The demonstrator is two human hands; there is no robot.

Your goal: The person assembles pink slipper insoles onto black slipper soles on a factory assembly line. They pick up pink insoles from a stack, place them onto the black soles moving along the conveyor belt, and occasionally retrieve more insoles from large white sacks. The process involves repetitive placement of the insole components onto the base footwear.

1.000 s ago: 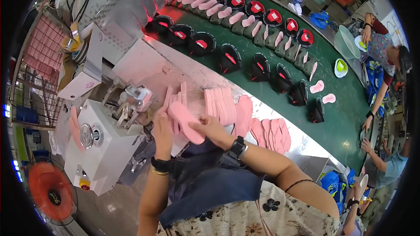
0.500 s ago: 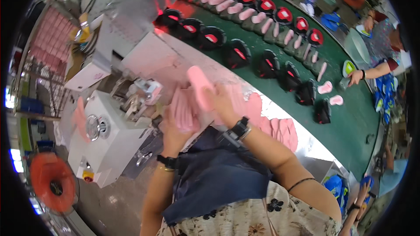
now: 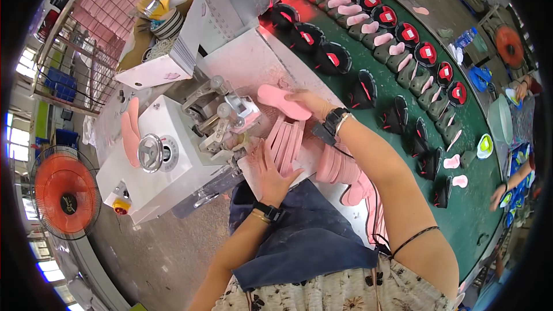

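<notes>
A pink insole [image 3: 276,98] is pinched in my right hand [image 3: 311,105], held above the work surface and pointing left toward the machine's metal head. Below it, a stack of pink insoles [image 3: 286,145] stands on edge. My left hand [image 3: 274,177] lies against the near end of that stack, fingers stretched and thumb spread, with no grip on it. Close by on the left is a white machine [image 3: 167,158] with a metal handwheel [image 3: 154,152] and a metal roller head [image 3: 222,112]. More pink insoles [image 3: 340,167] lean in a row under my right forearm.
Black-and-red shoe uppers [image 3: 364,89] and pink insoles line the green conveyor [image 3: 374,138] at the right. Two insoles [image 3: 130,132] rest on the machine. An orange fan [image 3: 66,196] stands at the left, beside a wire rack [image 3: 86,40]. Co-workers' hands [image 3: 500,197] show at far right.
The head view has shifted. The insole in my right hand has turned from steeply tilted to nearly level. My left hand's fingers have spread against the stack.
</notes>
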